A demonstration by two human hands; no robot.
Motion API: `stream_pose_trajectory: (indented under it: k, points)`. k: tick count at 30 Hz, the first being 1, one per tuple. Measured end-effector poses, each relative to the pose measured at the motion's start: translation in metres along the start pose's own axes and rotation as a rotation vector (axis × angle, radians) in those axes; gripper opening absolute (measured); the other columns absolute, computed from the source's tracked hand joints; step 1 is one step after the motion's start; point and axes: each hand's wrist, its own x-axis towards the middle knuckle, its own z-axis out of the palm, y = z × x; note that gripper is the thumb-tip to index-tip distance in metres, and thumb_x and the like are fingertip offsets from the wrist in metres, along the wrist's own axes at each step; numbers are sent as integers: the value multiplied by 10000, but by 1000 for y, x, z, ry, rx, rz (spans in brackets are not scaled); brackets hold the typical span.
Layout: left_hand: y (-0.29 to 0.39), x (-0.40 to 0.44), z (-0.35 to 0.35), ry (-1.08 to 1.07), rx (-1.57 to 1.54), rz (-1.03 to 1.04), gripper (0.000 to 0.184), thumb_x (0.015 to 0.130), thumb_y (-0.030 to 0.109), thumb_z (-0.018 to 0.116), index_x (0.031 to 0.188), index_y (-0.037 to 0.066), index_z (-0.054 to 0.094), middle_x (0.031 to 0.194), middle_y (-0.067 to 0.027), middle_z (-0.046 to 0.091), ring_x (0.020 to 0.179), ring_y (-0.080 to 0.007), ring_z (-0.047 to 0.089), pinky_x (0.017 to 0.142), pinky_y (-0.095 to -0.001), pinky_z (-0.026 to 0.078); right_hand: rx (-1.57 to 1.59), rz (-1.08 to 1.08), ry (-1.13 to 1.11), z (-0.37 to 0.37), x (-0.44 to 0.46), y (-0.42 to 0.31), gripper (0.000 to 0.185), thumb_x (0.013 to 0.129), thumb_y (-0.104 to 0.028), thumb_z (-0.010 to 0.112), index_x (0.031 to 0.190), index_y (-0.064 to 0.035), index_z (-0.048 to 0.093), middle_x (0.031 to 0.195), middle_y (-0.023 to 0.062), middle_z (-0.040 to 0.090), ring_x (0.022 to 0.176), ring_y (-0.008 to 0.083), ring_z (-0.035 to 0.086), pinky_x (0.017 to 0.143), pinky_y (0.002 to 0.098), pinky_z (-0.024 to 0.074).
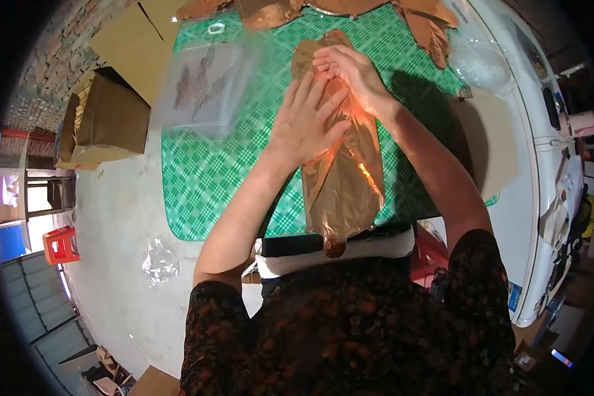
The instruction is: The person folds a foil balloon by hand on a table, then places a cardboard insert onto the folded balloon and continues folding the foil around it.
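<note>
A flat, uninflated rose-gold foil balloon [343, 191] lies lengthwise on the green checked tablecloth [211, 178], its narrow tab hanging over the near edge toward my body. My left hand [307, 122] rests flat on the foil's upper half, fingers spread. Just above and to the right, my right hand [353, 72] is turned on its side over the foil, its fingers stretched out to the left. The foil is creased and shines brightly below my right hand.
More copper foil balloons [270, 13] lie along the table's far edge. A stack of clear plastic packets [201, 86] and a white ring [216, 28] are at the left. Clear plastic [480, 65] sits at the right. A cardboard box [112, 112] stands beyond the table's left side.
</note>
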Motion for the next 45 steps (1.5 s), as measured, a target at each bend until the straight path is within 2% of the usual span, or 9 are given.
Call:
stream_pose_trajectory:
  k: [1, 5, 21, 24, 25, 32, 37, 41, 45]
  points:
    - [0, 0, -1, 15, -10, 1, 657, 1073, 591, 505, 1600, 199, 522, 1640, -203, 461, 1545, -415, 384, 1294, -532, 271, -131, -66, 13, -2, 1, 3, 348, 1147, -271, 507, 1229, 12, 692, 1134, 70, 699, 1034, 140, 638, 914, 298, 518]
    - [1, -1, 0, 27, 4, -4, 670, 1071, 585, 519, 1605, 182, 509, 1631, -202, 473, 1539, -405, 399, 1287, -549, 280, -197, -127, 89, 1, 2, 18, 297, 1134, -264, 536, 1219, -33, 702, 1141, 32, 708, 1015, 107, 628, 893, 272, 510]
    - [46, -69, -44, -163, -43, -34, 723, 1087, 546, 492, 1663, 119, 399, 1723, -178, 350, 1621, -364, 273, 1319, -589, 164, -311, -153, 141, 10, -2, 19, 237, 1132, -170, 544, 1248, -34, 700, 1200, 40, 727, 1167, 121, 671, 1005, 289, 518]
    - [53, -82, -52, -194, -51, -26, 736, 1081, 555, 495, 1666, 119, 395, 1729, -177, 338, 1625, -361, 267, 1319, -592, 164, -291, -239, 160, 10, 3, 27, 217, 1118, -176, 570, 1227, -31, 689, 1104, 75, 757, 920, 167, 778, 759, 278, 573]
    - [54, -85, -56, -231, -32, -16, 757, 1077, 584, 488, 1668, 121, 393, 1737, -178, 327, 1631, -359, 257, 1318, -592, 164, -287, -165, 145, 10, 1, 25, 220, 1122, -138, 550, 1235, -15, 693, 1150, 51, 738, 1118, 139, 693, 981, 293, 533]
    - [45, -68, -59, -167, -195, 22, 829, 1071, 605, 490, 1683, 66, 338, 1752, -194, 290, 1635, -377, 244, 1323, -584, 157, -291, -210, 129, 8, 4, 29, 207, 1107, -96, 547, 1238, 11, 667, 1169, 74, 721, 1126, 151, 688, 998, 287, 527]
    - [42, -23, -17, 79, -289, -157, 784, 1104, 526, 478, 1652, -19, 349, 1695, -280, 346, 1600, -422, 288, 1310, -565, 213, -319, -239, 194, 13, -2, 19, 218, 1092, -144, 574, 1199, 6, 690, 1150, 119, 772, 1077, 205, 738, 930, 323, 569]
    - [51, -22, 0, -27, -73, -139, 772, 1114, 465, 490, 1661, -48, 302, 1711, -277, 321, 1613, -421, 269, 1316, -551, 215, -312, -132, 128, 7, 0, 15, 249, 1134, -171, 530, 1263, -9, 669, 1203, 75, 727, 1141, 154, 680, 975, 301, 533]
    - [52, -21, -6, -50, -91, -149, 761, 1116, 473, 478, 1664, -30, 314, 1710, -273, 327, 1614, -416, 270, 1317, -547, 211, -78, -80, 171, -6, 7, 7, 223, 1095, -165, 582, 1189, -4, 704, 1050, 100, 750, 994, 172, 727, 875, 310, 580]
